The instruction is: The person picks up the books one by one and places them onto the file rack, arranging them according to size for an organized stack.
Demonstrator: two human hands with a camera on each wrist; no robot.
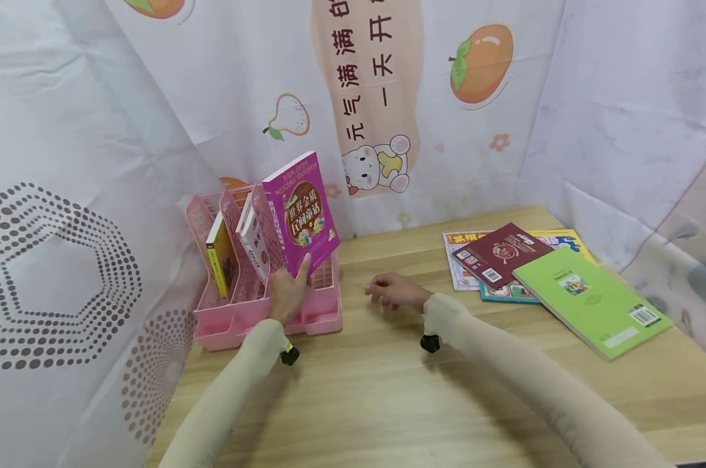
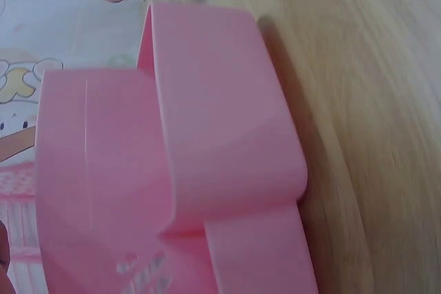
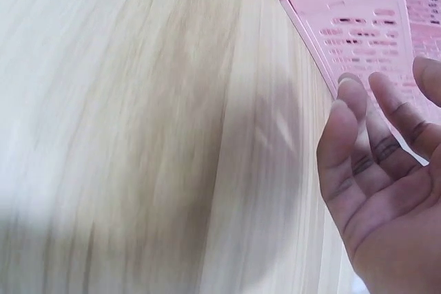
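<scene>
A thick purple book point(image 1: 314, 224) with a round picture and Chinese title stands tilted over the right slot of a pink file rack point(image 1: 324, 305). My left hand point(image 1: 287, 294) grips its lower edge, thumb on the front cover; the fingers behind are hidden. My right hand point(image 1: 396, 290) hovers just right of the rack, its fingers loosely curled and holding nothing, as the right wrist view shows too. A yellow-and-black book point(image 1: 223, 257) leans in the rack's left slot, and a white book point(image 1: 253, 240) in the middle slot. Mostly the rack's front point(image 2: 213, 115) fills the left wrist view.
On the right of the wooden table point(image 1: 353, 396) lies an overlapping pile: a green book point(image 1: 593, 299), a dark red book point(image 1: 499, 253) and several colourful booklets point(image 1: 464, 279). Printed cloth point(image 1: 435, 162) hangs behind the table and along both sides.
</scene>
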